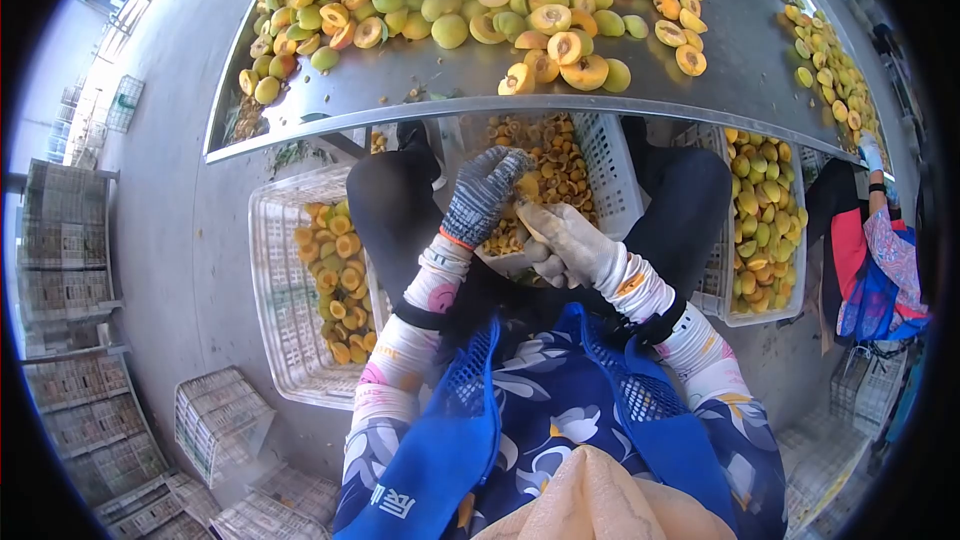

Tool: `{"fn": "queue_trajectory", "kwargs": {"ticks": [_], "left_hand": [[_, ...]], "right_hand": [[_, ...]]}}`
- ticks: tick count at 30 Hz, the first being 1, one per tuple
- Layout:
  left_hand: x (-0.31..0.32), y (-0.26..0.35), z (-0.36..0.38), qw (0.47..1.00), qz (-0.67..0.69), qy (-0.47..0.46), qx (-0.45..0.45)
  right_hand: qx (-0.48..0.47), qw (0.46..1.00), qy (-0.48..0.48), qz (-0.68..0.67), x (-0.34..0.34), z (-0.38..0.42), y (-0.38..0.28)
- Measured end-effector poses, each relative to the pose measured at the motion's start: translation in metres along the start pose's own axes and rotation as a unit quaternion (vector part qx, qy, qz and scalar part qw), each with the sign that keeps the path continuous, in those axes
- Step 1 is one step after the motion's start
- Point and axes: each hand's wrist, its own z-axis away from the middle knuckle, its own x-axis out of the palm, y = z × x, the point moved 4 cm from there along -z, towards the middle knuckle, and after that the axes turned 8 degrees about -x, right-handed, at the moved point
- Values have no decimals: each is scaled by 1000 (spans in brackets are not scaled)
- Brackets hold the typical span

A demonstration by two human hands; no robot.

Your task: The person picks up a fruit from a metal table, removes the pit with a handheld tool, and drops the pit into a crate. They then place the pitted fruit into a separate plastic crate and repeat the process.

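My left hand [484, 198], in a grey knit glove with an orange cuff edge, is closed around a yellowish apricot [525, 184], mostly covered by the fingers. My right hand [572, 244], in a dirty white glove, is closed just beside it, its thumb pointing at the left fingertips. What the right fingers hold, if anything, is hidden. Both hands are above a white crate [610, 165] between my knees, which contains many small brown-orange pieces [562, 155]. Beyond it, a metal table [420, 75] bears a heap of apricots [440, 5], some whole and green-yellow, others halved.
To the left stands a white crate [275, 285] with apricot halves [340, 285]. A crate of greenish-yellow fruit [765, 230] is at the right. Stacked crates [65, 240] line the far left. A co-worker [885, 255] is at the table's right end.
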Motion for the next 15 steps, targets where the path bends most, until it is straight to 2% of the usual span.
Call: {"fn": "queue_trajectory", "kwargs": {"ticks": [2, 5, 6, 8, 9, 10, 12, 13, 14, 15], "left_hand": [[0, 3, -3, 1000, 9, -29, 1], [3, -3, -6, 990, -73, 97, 65], [4, 0, -4, 992, -70, 72, 81], [5, 10, 3, 991, -64, 22, 112], [7, 13, 5, 987, -87, 26, 132], [7, 14, 3, 988, -51, 53, 135], [10, 11, 0, 985, 23, 103, 137], [9, 10, -2, 990, 66, 63, 106], [7, 19, -2, 974, -31, 43, 218], [5, 23, -2, 937, -125, 25, 326]], "right_hand": [[-4, 1000, -8, -15, -1, -1, 1], [12, 1000, -12, 25, -5, -2, 0], [19, 998, -12, 50, -8, -1, -3], [20, 998, -35, -53, -4, 5, 1], [19, 990, -64, -123, -3, 3, 8], [16, 977, -95, -192, 0, -1, 10], [6, 993, -53, -106, -1, -2, 0], [11, 997, -36, -63, -3, 0, -6], [15, 1000, -20, -17, -4, 4, -14], [16, 999, -22, 30, -2, 10, -22]]}}
